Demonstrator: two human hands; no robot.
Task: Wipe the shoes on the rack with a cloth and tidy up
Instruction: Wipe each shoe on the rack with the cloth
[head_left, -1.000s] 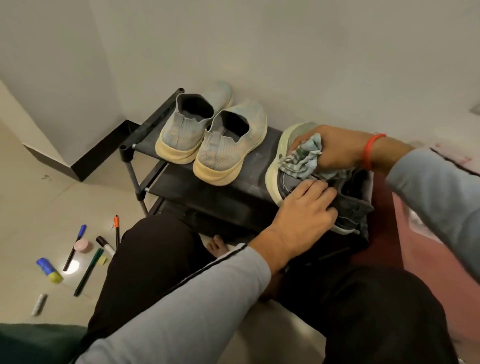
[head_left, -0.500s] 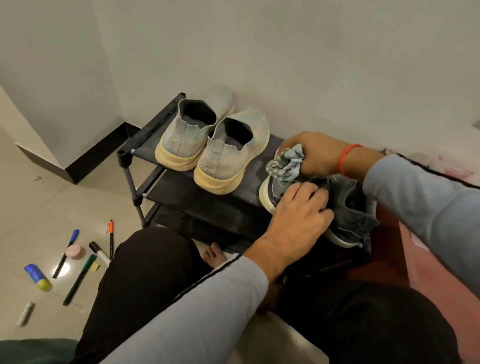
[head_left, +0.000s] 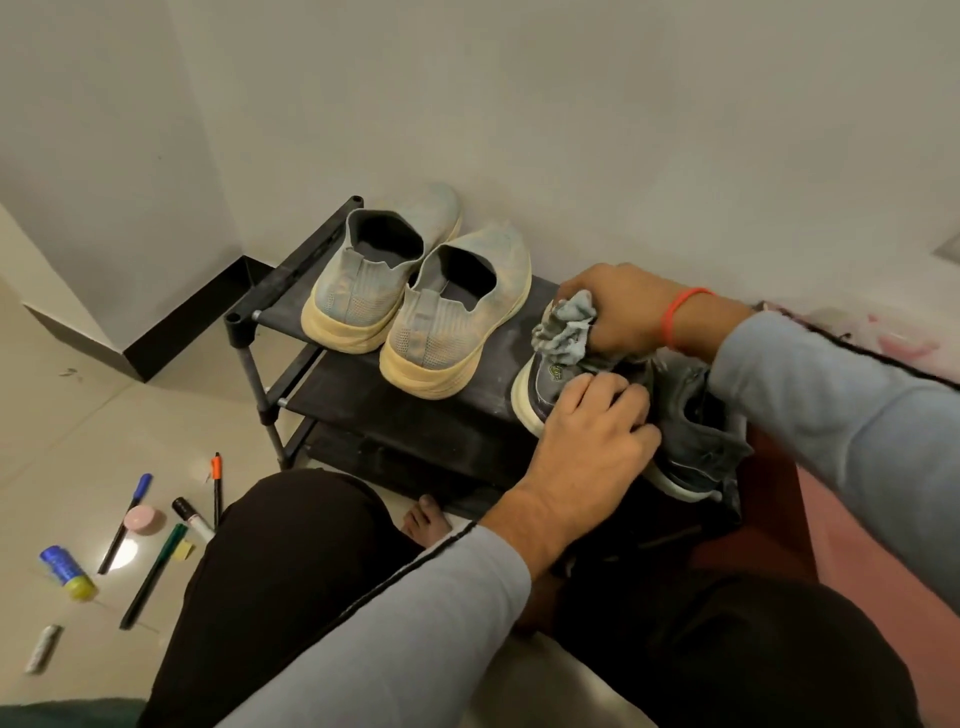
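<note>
your right hand (head_left: 621, 306) is bunched around a crumpled pale blue cloth (head_left: 563, 330), pressing it onto the toe end of a dark grey sneaker (head_left: 691, 431) that lies on the top shelf of the black shoe rack (head_left: 467, 410). your left hand (head_left: 589, 441) sits on the same sneaker nearer you, fingers curled over its upper and holding it down. the two hands are close, with only a small strip of shoe showing between them. an orange band (head_left: 678, 312) circles your right wrist.

from the head view, a pair of light blue slip-on shoes (head_left: 421, 296) with cream soles stands side by side on the left half of the same shelf, heels toward you, apart from the sneaker. on the tiled floor to the left of the rack lie several markers (head_left: 153, 571), a small pink round thing (head_left: 140, 519) and a blue and yellow tube (head_left: 67, 571). your knees in dark trousers fill the lower frame.
</note>
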